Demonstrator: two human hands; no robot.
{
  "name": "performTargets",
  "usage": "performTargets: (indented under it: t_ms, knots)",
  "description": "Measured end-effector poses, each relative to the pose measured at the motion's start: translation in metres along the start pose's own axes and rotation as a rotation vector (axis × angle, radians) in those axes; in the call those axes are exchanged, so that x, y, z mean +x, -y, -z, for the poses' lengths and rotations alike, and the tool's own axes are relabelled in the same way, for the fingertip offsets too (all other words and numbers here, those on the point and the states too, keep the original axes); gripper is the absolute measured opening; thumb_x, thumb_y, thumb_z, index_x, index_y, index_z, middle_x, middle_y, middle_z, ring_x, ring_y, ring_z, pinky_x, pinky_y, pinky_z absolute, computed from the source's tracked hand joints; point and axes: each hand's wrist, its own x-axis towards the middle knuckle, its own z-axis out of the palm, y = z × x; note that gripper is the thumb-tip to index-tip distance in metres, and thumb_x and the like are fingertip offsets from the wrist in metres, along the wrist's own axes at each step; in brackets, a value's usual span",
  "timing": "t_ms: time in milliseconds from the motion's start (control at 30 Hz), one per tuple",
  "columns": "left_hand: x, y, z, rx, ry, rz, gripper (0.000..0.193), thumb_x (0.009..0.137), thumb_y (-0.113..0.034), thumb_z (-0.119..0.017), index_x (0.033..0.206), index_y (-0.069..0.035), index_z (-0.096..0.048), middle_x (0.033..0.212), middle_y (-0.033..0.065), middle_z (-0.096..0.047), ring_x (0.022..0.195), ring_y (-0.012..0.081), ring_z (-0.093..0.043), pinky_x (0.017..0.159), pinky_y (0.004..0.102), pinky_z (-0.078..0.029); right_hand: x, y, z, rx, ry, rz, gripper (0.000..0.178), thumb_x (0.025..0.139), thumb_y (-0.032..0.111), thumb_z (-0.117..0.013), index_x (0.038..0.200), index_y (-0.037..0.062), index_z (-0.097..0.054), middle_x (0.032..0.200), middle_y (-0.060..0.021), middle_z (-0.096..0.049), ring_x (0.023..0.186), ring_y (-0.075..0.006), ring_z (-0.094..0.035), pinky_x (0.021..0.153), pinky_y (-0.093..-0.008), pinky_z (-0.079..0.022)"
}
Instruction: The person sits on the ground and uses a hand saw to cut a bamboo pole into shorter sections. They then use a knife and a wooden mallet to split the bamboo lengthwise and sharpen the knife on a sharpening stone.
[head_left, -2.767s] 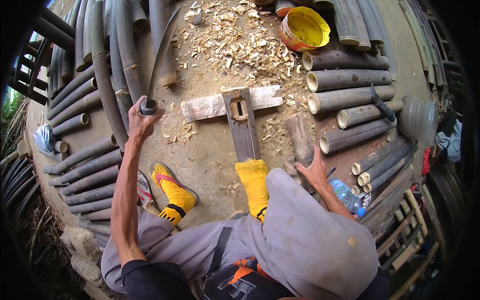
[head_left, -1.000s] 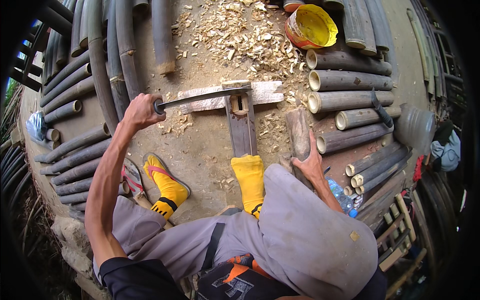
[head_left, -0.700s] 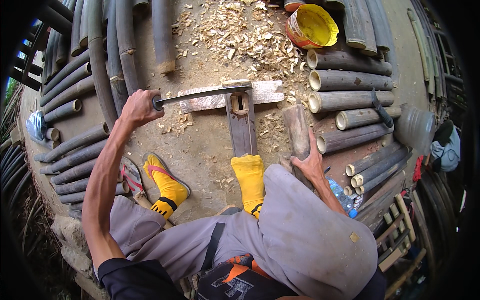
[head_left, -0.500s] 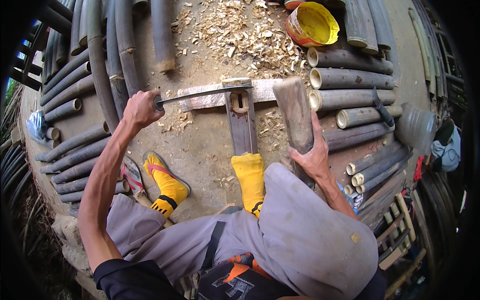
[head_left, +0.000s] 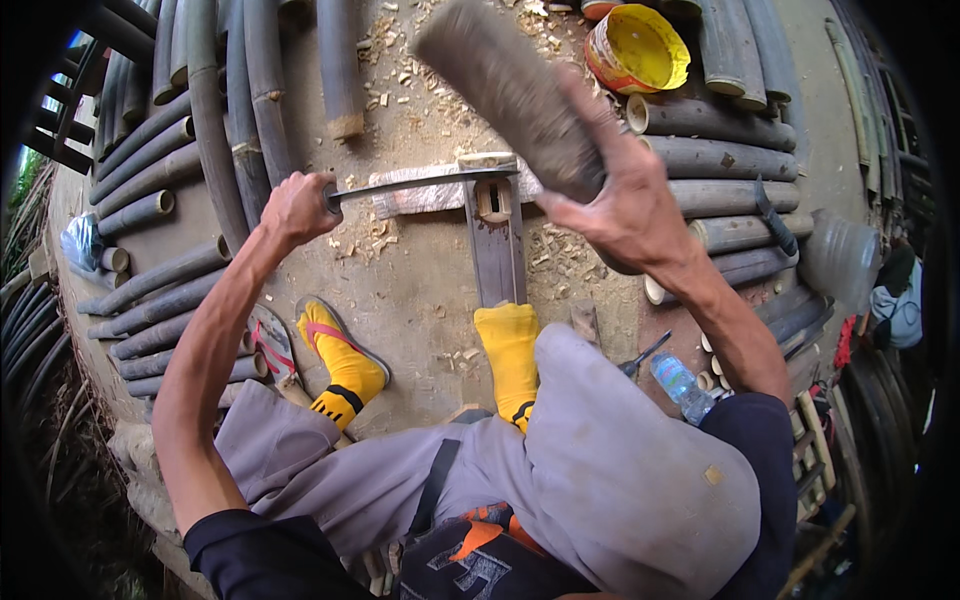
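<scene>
My left hand grips the handle of a long curved blade that lies across the top of a T-shaped wooden block on the ground. My right hand holds a thick grey wooden club raised high above the block, tilted up to the left. My feet in yellow socks rest in front of the block, the left one on a sandal.
Cut bamboo poles lie in rows on the right and more bamboo on the left. Wood chips cover the ground beyond the block. A yellow bucket stands at the top right. A plastic bottle lies by my right knee.
My right hand picked the club up from the ground on the right and swung it up above the block. My left hand brought the blade down across the block and holds it there.
</scene>
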Motion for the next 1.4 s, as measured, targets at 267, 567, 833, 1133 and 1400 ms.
performTargets:
  t_ms: [267, 567, 833, 1133, 1400]
  knots:
    - [0.009, 0.000, 0.000, 0.002, 0.009, -0.024, 0.036, 0.067, -0.020, -0.068, 0.099, -0.003, -0.070, 0.084, 0.0246, -0.068, 0.083, 0.0394, -0.067, 0.080, 0.0455, -0.055, -0.001, -0.026, -0.009, -0.275, 0.538, -0.411, 0.092, 0.071, 0.023, -0.074, 0.151, 0.0233, -0.028, 0.120, -0.0263, -0.059, 0.097, -0.0341, -0.066, 0.091, -0.0423, -0.055]
    - [0.003, -0.001, 0.005, -0.021, 0.081, 0.010, 0.036, 0.066, -0.021, -0.068, 0.097, -0.002, -0.070, 0.086, 0.0254, -0.068, 0.083, 0.0397, -0.067, 0.081, 0.0450, -0.055, 0.037, 0.015, 0.013, 0.117, -0.437, 0.329, 0.102, 0.070, 0.011, -0.077, 0.153, 0.0107, -0.018, 0.138, -0.0198, -0.048, 0.121, -0.0251, -0.053, 0.101, -0.0344, -0.044]
    - [0.009, -0.001, 0.006, -0.045, 0.110, -0.010, 0.035, 0.065, -0.020, -0.068, 0.094, 0.000, -0.070, 0.080, 0.0243, -0.068, 0.078, 0.0396, -0.067, 0.080, 0.0452, -0.055, 0.026, -0.005, 0.007, -0.089, 0.451, -0.242, 0.090, 0.069, 0.017, -0.073, 0.149, 0.0166, -0.031, 0.118, -0.0210, -0.063, 0.105, -0.0376, -0.064, 0.095, -0.0415, -0.052]
    - [0.011, -0.003, 0.005, -0.040, 0.067, -0.051, 0.033, 0.066, -0.021, -0.067, 0.092, -0.001, -0.071, 0.077, 0.0231, -0.068, 0.076, 0.0389, -0.067, 0.077, 0.0444, -0.054, 0.015, -0.027, -0.014, -0.474, 0.142, 0.143, 0.088, 0.072, 0.024, -0.075, 0.148, 0.0133, -0.032, 0.108, -0.0233, -0.064, 0.091, -0.0314, -0.065, 0.084, -0.0413, -0.056]
    - [0.013, 0.006, 0.003, -0.100, 0.155, -0.051, 0.043, 0.062, -0.020, -0.068, 0.099, 0.001, -0.071, 0.075, 0.0241, -0.067, 0.077, 0.0401, -0.068, 0.077, 0.0434, -0.056, 0.048, 0.002, 0.014, 0.012, 0.071, 0.102, 0.090, 0.068, 0.024, -0.076, 0.147, 0.0155, -0.035, 0.109, -0.0252, -0.063, 0.072, -0.0290, -0.067, 0.078, -0.0403, -0.057]
